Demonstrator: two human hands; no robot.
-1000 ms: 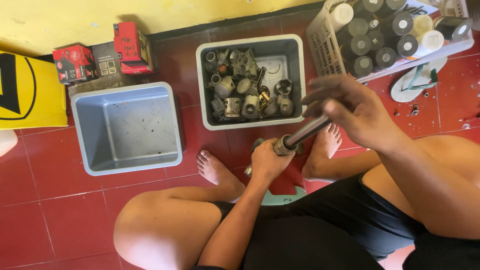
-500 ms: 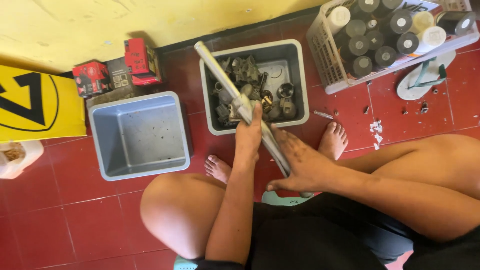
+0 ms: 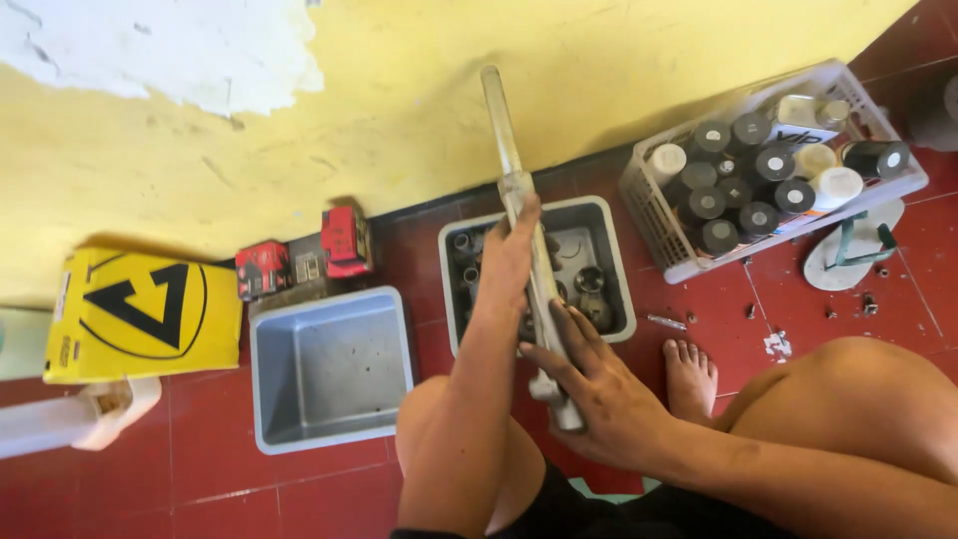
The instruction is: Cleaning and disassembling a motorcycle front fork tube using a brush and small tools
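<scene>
Head view: yellow triangle-marked box beside red cartons.

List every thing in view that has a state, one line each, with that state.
Metal rod: held up lengthwise in both hands.
Left hand: wrapped round the rod's middle.
Right hand: holding the rod's lower end.
Near grey tub: looks empty.
Far grey tub: holds metal parts.
White basket: packed with upright cans.
Sandal: lying flat on the floor.

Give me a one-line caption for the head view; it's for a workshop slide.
Seated person's left hand and right hand hold a long metal tube above a grey parts tray.
</scene>
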